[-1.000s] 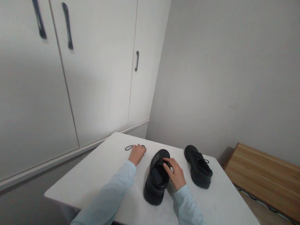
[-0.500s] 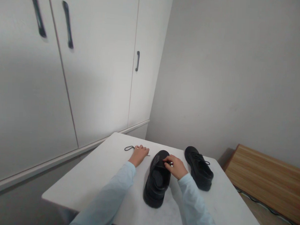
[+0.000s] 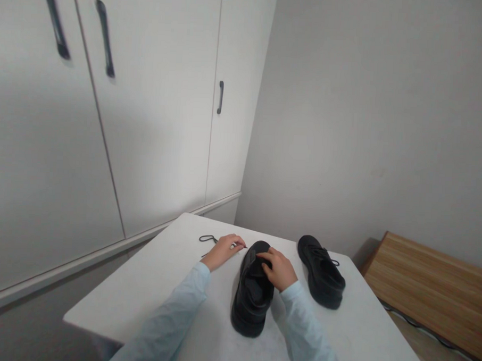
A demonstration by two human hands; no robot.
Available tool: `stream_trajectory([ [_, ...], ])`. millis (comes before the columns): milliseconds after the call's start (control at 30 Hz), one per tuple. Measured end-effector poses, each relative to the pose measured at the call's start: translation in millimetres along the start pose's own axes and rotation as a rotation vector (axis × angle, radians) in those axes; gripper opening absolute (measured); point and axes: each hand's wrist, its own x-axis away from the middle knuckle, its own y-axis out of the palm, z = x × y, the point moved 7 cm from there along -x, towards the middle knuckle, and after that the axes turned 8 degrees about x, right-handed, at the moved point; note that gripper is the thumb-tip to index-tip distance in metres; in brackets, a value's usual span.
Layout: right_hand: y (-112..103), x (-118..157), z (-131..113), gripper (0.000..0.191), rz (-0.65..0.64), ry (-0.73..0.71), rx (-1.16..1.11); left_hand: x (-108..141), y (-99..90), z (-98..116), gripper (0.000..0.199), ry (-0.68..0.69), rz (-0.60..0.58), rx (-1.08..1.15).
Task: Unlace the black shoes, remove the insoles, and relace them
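Observation:
A black shoe (image 3: 248, 316) stands on the white table with its toe pointing away from me; no lace crosses its front. My left hand (image 3: 223, 250), left of the toe, pinches one end of a dark shoelace (image 3: 207, 238), whose tip pokes out from the fingertips close to the shoe's side. The rest of that lace lies in a loop on the table behind and left of the hand. My right hand (image 3: 279, 268) is at the shoe's front opening, thumb and fingers closed on the upper near the tongue; what lies under the fingertips is partly hidden.
A second black shoe (image 3: 324, 272), laced, stands to the right on the white table (image 3: 148, 299). White cupboards (image 3: 164, 118) with dark handles rise at the left, a grey wall behind. A wooden board (image 3: 431, 290) lies off the table's right side.
My left hand has come up from the table toward the shoe's toe, now pinching a lace end. My right hand has shifted slightly left over the shoe's front opening.

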Motion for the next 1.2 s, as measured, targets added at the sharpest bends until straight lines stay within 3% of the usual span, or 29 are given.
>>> stream_trajectory([
  [233,1,2,-7,0.037,-0.011,0.012,0.100,0,10.8,0,0.017,0.003,-0.054,-0.059],
  [633,-3,1,-18,0.038,-0.172,0.067,0.288,0,19.6,2,0.015,0.022,-0.066,-0.113],
  [900,-4,-3,-23,0.027,-0.169,0.099,0.362,1,19.2,5,0.009,-0.051,0.029,0.049],
  [1200,-1,-8,-32,0.021,-0.183,0.102,0.438,1,23.0,-2,0.017,-0.101,0.127,0.112],
])
